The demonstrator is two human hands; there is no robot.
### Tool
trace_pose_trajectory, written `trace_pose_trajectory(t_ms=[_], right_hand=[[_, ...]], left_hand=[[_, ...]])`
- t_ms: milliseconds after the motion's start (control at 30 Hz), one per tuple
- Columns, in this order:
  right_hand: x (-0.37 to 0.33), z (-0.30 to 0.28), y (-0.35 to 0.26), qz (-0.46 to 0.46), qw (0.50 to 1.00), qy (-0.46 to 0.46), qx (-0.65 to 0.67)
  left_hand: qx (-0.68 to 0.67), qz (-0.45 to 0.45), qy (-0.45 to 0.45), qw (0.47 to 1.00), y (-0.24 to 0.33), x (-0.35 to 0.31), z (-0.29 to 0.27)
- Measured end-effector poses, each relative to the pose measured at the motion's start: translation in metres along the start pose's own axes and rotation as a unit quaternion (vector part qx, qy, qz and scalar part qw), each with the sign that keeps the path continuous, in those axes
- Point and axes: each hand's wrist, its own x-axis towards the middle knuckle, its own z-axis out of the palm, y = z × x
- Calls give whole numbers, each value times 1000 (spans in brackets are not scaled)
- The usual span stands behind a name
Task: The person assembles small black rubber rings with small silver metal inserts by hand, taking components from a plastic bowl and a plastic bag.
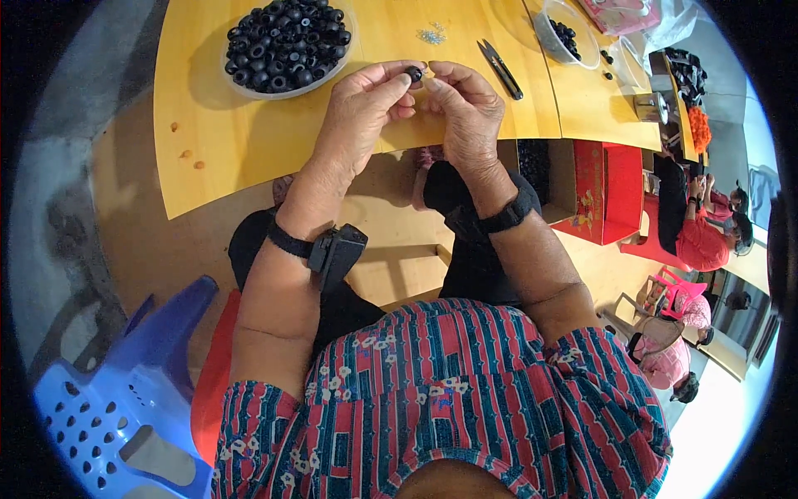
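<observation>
Over the near edge of the yellow table, my two hands meet fingertip to fingertip. My left hand pinches a small round black piece between thumb and fingers. Close against it, the thumb and forefinger of my right hand are pressed together on something pale and tiny that I cannot make out. A clear bowl heaped with hollow black pieces stands left of my hands. Beyond my fingers lies a scatter of small clear bits. Black thread snips rest to the right.
A second clear bowl with black pieces stands at the far right of the table. Below the tabletop on the right is an open red box. A blue plastic chair is at lower left. Other people sit at the right.
</observation>
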Motion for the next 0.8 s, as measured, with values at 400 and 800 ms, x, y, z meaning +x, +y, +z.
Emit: trace_pose_trajectory(t_ms=[400,800], right_hand=[[1,0,1,2,1000,-2,-5],[-1,-3,1,0,1000,10,13]], left_hand=[[48,26,17,998,-3,1,4],[127,47,10,991,-4,1,6]])
